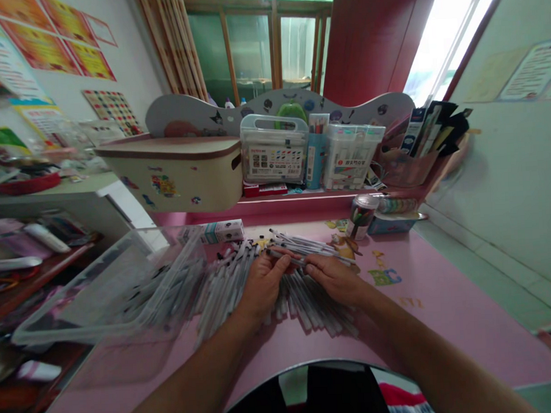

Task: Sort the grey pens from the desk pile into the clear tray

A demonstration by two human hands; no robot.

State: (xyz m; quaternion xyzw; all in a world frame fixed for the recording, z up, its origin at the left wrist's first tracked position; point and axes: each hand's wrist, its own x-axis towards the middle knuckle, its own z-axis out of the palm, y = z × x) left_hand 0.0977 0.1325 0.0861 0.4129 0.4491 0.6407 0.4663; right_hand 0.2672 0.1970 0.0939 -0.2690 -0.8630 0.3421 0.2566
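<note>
My left hand is closed around one end of a pen, near its dark tip. The fingers of my right hand pinch the pen's other end, so it lies slantwise between both hands. Below and around them, many slim pale pens with dark tips are spread in a fan on the pink desk. A further bunch of pens lies just behind my hands. To the left, a clear plastic box holds more pens.
Behind the pens lies a small white carton. A can and a blue box stand at the back right of the desk. The shelf above carries a cream bin, marker cases and a pen holder.
</note>
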